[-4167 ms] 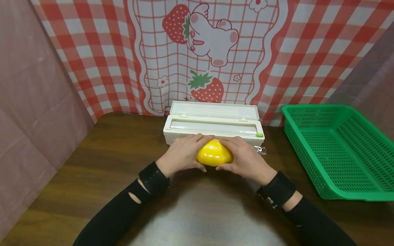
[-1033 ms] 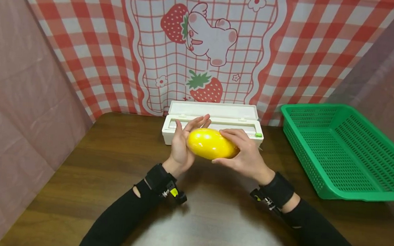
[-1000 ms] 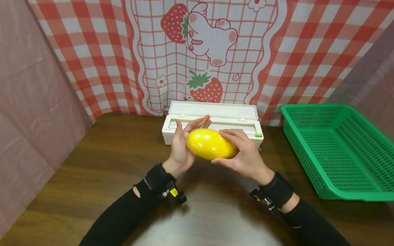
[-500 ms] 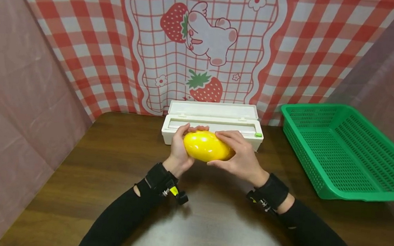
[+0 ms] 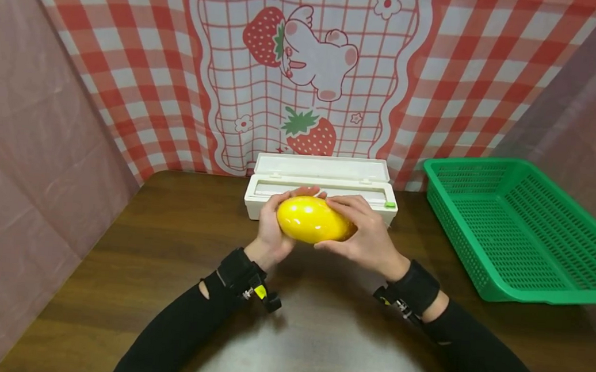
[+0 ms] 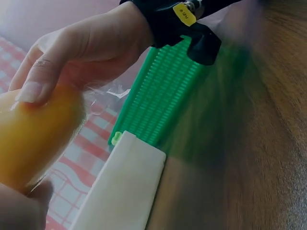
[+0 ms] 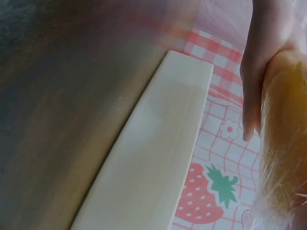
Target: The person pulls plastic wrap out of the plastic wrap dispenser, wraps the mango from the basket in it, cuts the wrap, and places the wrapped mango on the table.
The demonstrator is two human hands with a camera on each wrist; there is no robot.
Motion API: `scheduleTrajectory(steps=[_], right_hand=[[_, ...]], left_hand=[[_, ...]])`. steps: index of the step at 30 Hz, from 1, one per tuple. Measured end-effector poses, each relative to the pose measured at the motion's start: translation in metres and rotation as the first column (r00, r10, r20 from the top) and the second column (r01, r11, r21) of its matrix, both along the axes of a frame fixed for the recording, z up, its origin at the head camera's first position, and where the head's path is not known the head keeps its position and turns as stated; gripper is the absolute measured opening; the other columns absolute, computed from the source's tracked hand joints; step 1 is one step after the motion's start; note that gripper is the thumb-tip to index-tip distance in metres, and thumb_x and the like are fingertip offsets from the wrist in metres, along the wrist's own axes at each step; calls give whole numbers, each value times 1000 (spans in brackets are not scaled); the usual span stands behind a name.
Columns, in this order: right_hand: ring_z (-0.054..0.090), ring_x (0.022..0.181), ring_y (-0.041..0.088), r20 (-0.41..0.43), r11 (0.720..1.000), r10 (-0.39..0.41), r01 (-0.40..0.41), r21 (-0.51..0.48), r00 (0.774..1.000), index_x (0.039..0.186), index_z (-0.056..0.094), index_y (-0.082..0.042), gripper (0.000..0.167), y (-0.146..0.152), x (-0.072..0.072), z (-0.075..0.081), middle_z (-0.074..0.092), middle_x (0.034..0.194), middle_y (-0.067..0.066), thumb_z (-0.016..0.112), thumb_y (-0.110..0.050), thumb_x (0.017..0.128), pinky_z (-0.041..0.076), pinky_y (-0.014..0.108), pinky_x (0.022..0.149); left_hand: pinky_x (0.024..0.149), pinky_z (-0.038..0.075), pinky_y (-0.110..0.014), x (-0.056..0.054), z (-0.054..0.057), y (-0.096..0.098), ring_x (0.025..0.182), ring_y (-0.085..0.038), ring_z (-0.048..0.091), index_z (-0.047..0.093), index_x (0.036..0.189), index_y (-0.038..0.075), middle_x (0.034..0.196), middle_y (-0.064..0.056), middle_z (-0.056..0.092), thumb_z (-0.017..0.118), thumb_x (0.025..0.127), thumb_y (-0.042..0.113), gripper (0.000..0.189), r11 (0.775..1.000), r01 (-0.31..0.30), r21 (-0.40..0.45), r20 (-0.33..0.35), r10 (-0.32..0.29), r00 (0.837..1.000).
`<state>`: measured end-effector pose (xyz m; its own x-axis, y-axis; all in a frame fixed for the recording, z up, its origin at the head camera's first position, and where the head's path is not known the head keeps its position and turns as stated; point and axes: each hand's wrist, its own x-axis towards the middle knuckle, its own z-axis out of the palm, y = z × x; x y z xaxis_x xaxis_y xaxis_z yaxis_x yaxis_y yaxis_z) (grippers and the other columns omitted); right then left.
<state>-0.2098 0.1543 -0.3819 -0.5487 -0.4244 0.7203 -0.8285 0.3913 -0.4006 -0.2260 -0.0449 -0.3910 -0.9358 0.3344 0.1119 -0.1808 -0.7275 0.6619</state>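
A glossy yellow oval fruit (image 5: 308,219) wrapped in clear cling film is held above the table, in front of a white cling film box. My left hand (image 5: 272,227) cups its left end, thumb near the top and fingers behind. My right hand (image 5: 369,232) grips the right end, thumb below and fingers over the top. In the left wrist view, loose film (image 6: 103,98) puckers beside the right hand. The right wrist view shows wrinkled film (image 7: 271,206) along the fruit's side. The fruit hides part of the left fingers.
The white cling film box (image 5: 324,180) stands at the table's back edge, lid raised, with a green slider (image 5: 390,205) at its right. A green plastic basket (image 5: 460,243) sits on the right. Behind hangs a red checked strawberry cloth (image 5: 305,83).
From about four seconds ago, the hands have turned the fruit and raised it. The left fingers, spread beneath it one second ago, have curled round its end; since half a second ago little differs.
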Motion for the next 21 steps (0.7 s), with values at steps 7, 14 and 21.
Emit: scheduleTrajectory(steps=[7,14,21], right_hand=[[57,108,25,-8,1000,0,0,5,1000,128,65,1,78,1,1,1,64,126,11,98,-22,61,50,28,92],[56,109,26,-27,999,36,-35,25,999,127,65,1,78,1,3,2,64,126,12,98,-22,60,48,25,94],[55,109,24,-19,997,25,-24,72,999,129,64,0,79,3,0,5,62,128,11,96,-26,62,52,31,91]], left_hand=[[111,34,-47,-2,-2,-3,130,-31,47,36,146,-1,144,-14,50,28,103,28,52,994,92,67,8,-93,996],[112,34,-41,-2,-5,-10,131,-28,44,13,157,0,143,-10,49,19,107,28,58,980,186,73,-26,-184,983],[110,37,-40,-8,-5,-15,134,-29,43,27,155,7,159,-16,29,55,98,44,73,971,234,49,-27,-233,972]])
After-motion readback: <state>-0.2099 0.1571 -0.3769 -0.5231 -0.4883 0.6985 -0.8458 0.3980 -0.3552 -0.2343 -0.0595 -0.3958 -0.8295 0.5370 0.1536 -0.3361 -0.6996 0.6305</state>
